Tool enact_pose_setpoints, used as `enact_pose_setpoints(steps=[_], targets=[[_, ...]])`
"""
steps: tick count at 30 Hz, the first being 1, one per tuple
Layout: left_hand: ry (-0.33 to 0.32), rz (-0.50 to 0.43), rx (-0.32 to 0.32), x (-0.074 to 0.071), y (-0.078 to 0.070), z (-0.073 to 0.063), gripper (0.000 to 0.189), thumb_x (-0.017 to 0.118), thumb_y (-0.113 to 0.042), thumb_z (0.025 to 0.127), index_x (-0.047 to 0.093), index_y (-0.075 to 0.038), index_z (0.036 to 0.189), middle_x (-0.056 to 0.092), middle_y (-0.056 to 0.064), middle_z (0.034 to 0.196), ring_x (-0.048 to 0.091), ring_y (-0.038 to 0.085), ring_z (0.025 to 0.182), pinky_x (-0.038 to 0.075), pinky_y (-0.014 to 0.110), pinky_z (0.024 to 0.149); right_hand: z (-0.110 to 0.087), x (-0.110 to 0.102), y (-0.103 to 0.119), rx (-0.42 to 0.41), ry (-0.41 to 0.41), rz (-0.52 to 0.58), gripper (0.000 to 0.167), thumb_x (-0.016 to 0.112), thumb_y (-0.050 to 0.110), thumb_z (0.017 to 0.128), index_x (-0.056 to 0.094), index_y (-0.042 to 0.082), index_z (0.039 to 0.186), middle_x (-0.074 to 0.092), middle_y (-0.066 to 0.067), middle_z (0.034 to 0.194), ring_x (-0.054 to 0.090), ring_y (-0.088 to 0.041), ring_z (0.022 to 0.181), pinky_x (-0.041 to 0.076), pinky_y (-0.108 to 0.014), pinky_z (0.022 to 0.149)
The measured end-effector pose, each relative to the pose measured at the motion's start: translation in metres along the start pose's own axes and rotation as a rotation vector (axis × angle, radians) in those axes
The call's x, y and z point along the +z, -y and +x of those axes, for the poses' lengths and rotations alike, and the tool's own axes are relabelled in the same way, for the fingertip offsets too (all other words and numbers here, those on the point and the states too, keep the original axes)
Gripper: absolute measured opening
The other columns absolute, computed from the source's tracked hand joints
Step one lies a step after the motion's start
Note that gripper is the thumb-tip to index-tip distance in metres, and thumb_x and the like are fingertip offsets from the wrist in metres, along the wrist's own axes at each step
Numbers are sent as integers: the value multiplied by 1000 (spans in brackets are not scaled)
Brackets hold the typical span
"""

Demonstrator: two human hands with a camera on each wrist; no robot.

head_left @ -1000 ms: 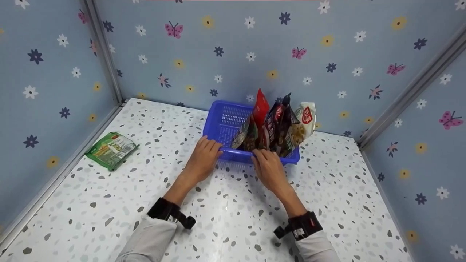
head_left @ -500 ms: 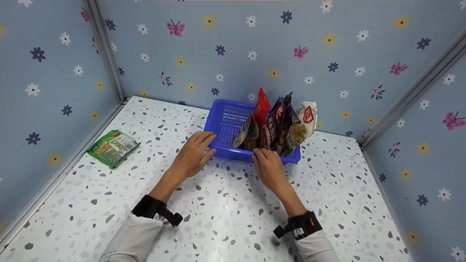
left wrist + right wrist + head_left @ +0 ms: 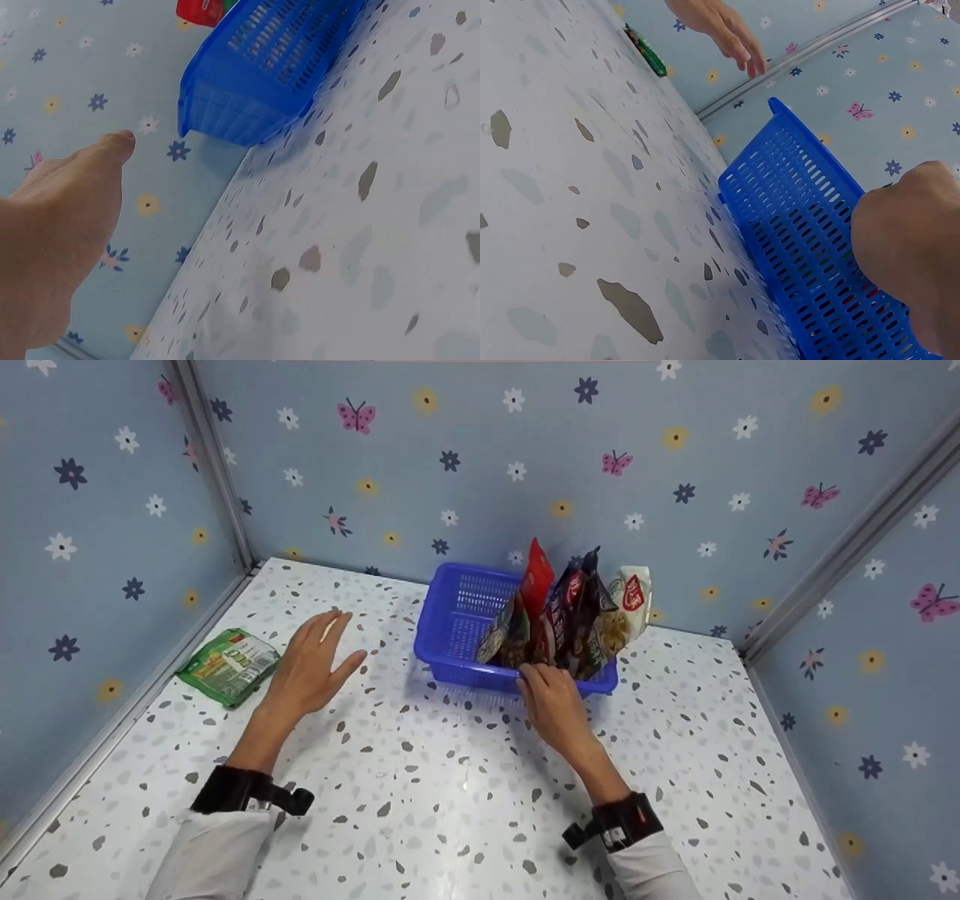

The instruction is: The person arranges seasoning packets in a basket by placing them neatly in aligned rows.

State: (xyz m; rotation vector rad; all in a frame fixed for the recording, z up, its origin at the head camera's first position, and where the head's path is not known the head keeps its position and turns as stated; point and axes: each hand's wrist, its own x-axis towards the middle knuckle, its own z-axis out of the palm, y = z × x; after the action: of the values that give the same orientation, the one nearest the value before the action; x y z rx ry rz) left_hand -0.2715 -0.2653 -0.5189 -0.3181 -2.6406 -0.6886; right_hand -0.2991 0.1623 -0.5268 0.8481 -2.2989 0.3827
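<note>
A blue plastic basket (image 3: 450, 649) stands against the back wall, its left part bare inside. Several snack bags lean upright in its right part: a red bag (image 3: 536, 577), a dark bag (image 3: 581, 611) and a white bag (image 3: 632, 604) among them. My right hand (image 3: 553, 701) grips the basket's front rim, fingers curled over it. My left hand (image 3: 304, 667) hovers with fingers extended and thumb apart, holding nothing. Just left of it a green snack packet (image 3: 231, 666) lies flat on the table, its right edge partly behind the hand. In the right wrist view the basket's slotted side (image 3: 802, 240) shows close up.
The speckled white table (image 3: 450, 810) is bounded by blue flowered panels (image 3: 480, 457) at the back and both sides. Grey metal posts (image 3: 214, 465) join the panels at the corners.
My left hand has let go of the basket's front rim and moved left toward the green packet. The right hand stays on the rim, and the basket has hardly moved.
</note>
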Motion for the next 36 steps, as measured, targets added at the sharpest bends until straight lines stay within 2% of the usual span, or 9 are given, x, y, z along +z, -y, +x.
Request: enact_pose_setpoints(steps=[5,9,16,21,29,36], targets=[[-18,3,-50,-13,30,-11,68,63,-35,116,42,2,169,45,33,171,38,55,162,29,70,134,0,2,-2,-10,-17,8,22,70,15,113,77,-1,126,79,-16,110,76,-35,98,59,-46,85],[-7,12,-95,-24,49,-18,69,62,-37,117,43,4,168,44,35,170,37,58,160,30,74,131,0,2,-2,-17,-33,14,21,72,14,111,78,-2,124,79,-16,106,75,-35,94,58,-46,82],[30,38,-178,-37,80,-25,73,58,-43,118,41,8,167,42,40,169,36,64,157,30,79,127,0,1,-2,-27,-38,6,21,72,13,111,78,-2,124,79,-15,106,75,-34,95,58,-45,83],[64,5,-254,-41,101,-30,80,54,-49,118,38,12,167,36,45,170,31,68,158,27,81,128,1,1,-2,-25,-30,6,22,72,14,111,78,-1,126,79,-15,108,75,-33,96,59,-45,84],[135,19,-337,-42,121,-38,86,43,-57,120,32,13,169,27,49,171,27,74,156,25,85,126,-1,1,-2,-13,-12,10,22,71,14,112,77,0,128,79,-15,108,75,-33,95,59,-46,85],[194,22,-392,-42,127,-42,89,37,-60,120,23,9,173,21,52,171,23,79,154,23,89,124,-1,2,-2,-10,-23,-5,22,71,15,112,77,0,127,79,-14,109,75,-33,97,59,-45,85]])
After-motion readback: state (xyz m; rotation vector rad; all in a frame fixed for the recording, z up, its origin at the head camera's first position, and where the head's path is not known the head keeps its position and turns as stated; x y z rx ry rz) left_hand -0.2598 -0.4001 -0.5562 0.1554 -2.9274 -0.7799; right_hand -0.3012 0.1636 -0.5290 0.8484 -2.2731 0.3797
